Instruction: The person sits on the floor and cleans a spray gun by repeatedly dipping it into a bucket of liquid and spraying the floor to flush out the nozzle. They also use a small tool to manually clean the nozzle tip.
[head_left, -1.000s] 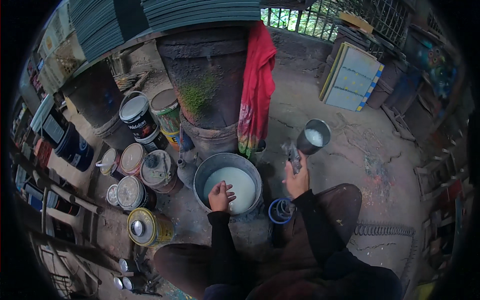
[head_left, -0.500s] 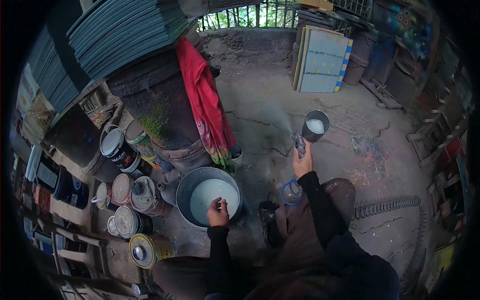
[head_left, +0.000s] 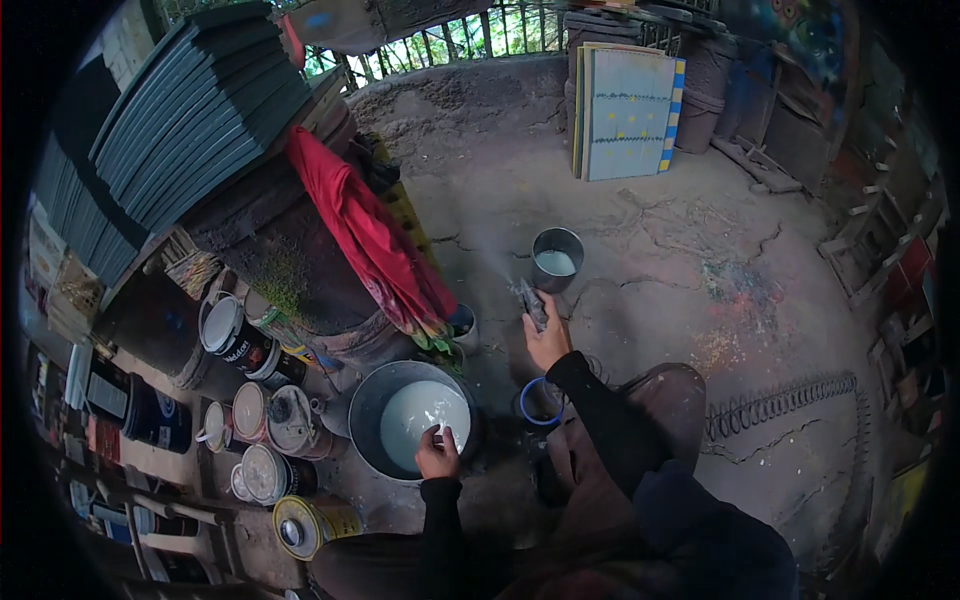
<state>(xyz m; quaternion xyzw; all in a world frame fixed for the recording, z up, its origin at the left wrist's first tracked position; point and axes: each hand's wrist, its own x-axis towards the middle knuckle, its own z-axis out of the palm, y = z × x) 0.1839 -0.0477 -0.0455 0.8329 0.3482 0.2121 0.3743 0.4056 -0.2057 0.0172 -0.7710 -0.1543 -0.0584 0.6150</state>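
My right hand (head_left: 548,340) is wrapped round a spray gun (head_left: 532,303) with an open metal cup (head_left: 558,262) of white liquid at its front. A faint mist drifts from the gun toward the upper left. My left hand (head_left: 437,455) is above the near side of a round metal basin (head_left: 366,425) that holds milky white liquid (head_left: 412,412). Thumb and fingers are pinched together on a small white thing, too small to name. Close below the right wrist lies a blue ring-shaped rim (head_left: 541,402), partly hidden by my arm and leg.
Lidded paint buckets (head_left: 245,335) and tins (head_left: 268,470) crowd the left side. Behind the basin, a red cloth (head_left: 365,225) hangs off a large dark drum (head_left: 265,235). Painted boards (head_left: 628,115) lean at the back. A coiled hose (head_left: 780,405) lies right of my knee.
My right hand has swung the spray gun and its cup to the left, while mist still shows. My left hand stays over the basin with its fingertips drawn closer together. The whole view has shifted slightly.
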